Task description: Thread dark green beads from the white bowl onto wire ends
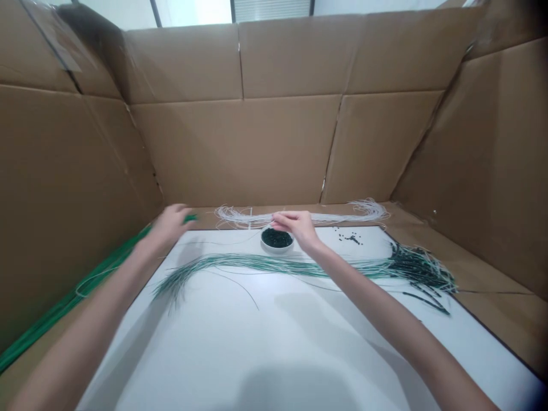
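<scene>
My right hand [297,225] is above a small white bowl [276,249] of dark beads [277,237], its thumb and fingertips pinched on the end of a thin wire [256,235]. The wire trails off to the left in a loose curve. At the far left of the white board, my left hand [171,221] is raised and smeared by motion, close to a bit of green [190,217]. Whether its fingers hold anything cannot be made out. In front of the bowl lies a long bundle of green wires [257,261], with dark beaded ends [422,268] on the right.
A bundle of white wires [368,212] lies behind the bowl. Loose dark beads [351,237] are scattered right of it. Long green strands [77,297] run along the left cardboard wall [64,200]. Cardboard walls [240,148] enclose the white board [205,354] at the back and sides.
</scene>
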### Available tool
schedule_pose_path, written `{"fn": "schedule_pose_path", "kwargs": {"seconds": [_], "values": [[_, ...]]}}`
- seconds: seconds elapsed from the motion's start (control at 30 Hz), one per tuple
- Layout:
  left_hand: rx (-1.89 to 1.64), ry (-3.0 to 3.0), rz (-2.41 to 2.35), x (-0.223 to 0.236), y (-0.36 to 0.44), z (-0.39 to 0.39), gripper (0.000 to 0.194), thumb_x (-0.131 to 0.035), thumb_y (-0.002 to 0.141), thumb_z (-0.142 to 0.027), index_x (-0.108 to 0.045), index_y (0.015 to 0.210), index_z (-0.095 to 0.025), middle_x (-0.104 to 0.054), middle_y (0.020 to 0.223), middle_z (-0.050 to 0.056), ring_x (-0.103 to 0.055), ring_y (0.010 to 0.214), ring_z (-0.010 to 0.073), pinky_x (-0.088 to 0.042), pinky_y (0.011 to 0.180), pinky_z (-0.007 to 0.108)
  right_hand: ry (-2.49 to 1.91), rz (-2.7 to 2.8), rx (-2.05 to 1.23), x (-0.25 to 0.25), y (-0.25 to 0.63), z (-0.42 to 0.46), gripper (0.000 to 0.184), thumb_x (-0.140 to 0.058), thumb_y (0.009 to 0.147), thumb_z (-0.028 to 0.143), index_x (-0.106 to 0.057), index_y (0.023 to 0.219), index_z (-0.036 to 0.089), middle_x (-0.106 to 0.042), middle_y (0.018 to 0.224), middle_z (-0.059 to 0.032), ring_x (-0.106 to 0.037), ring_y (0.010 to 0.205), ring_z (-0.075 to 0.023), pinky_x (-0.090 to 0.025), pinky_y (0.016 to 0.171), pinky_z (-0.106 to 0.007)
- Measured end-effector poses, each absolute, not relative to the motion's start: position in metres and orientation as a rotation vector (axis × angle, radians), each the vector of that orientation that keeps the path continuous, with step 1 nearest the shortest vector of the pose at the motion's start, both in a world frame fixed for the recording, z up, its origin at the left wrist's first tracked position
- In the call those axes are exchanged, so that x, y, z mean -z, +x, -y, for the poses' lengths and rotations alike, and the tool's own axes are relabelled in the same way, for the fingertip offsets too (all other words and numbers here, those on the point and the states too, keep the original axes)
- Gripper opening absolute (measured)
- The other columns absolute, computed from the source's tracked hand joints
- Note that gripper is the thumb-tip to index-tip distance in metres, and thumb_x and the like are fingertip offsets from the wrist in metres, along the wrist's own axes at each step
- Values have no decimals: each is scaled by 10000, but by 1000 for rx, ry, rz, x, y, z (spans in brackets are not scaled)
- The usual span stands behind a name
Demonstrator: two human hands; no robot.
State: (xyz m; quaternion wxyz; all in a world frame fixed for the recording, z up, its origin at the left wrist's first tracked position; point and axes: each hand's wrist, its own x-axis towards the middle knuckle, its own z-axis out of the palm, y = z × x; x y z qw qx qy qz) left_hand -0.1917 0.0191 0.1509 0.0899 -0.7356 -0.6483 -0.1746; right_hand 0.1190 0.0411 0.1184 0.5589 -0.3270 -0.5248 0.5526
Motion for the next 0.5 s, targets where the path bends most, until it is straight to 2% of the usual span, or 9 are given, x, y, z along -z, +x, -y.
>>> {"fn": "schedule_pose_path", "kwargs": {"seconds": [0.03,0.07,0.13,0.2,0.3,0.5], "values": [[597,-2263,1884,-149,-161,-22,434,-376,792,-456,-529,1085,-174,-501,1184,78,-430,1108,241,-342,932,357,-755,1302,-1313,-117,110,-38,222,-712,581,293,-683,704,110,-666,669,-49,-637,659,-141,-537,691,-246],[874,-2428,1852,-147,-131,-24,433,-363,811,-439,-498,1129,-177,-495,1197,77,-450,1092,220,-357,918,327,-749,1352,-1319,-115,102,-36,236,-698,590,319,-686,700,111,-666,680,-52,-637,663,-147,-536,690,-257],[1280,-2742,1767,-141,-78,-25,420,-384,810,-441,-499,1130,-194,-529,1161,64,-505,1024,198,-398,857,287,-737,1391,-1317,-111,94,-34,267,-674,601,357,-691,729,123,-664,689,-47,-633,639,-150,-539,648,-273],[1494,-2921,1713,-133,-42,-24,406,-436,792,-426,-522,1103,-179,-582,1071,71,-543,939,188,-419,789,262,-759,1391,-1280,-108,94,-36,285,-648,616,376,-690,752,130,-650,641,-38,-616,576,-141,-531,565,-263],[1688,-2945,1791,-121,-20,-24,369,-441,789,-414,-573,1014,-152,-629,849,57,-554,684,146,-417,611,235,-827,1391,-1181,-103,104,-41,252,-632,620,362,-679,705,129,-614,557,-28,-568,503,-120,-471,450,-207],[1852,-2929,1922,-104,-17,-31,287,-477,755,-385,-629,829,-154,-622,775,21,-518,677,131,-379,604,221,-936,1430,-1156,-95,125,-46,204,-634,620,338,-650,586,137,-560,514,-5,-469,473,-88,-349,392,-175]]}}
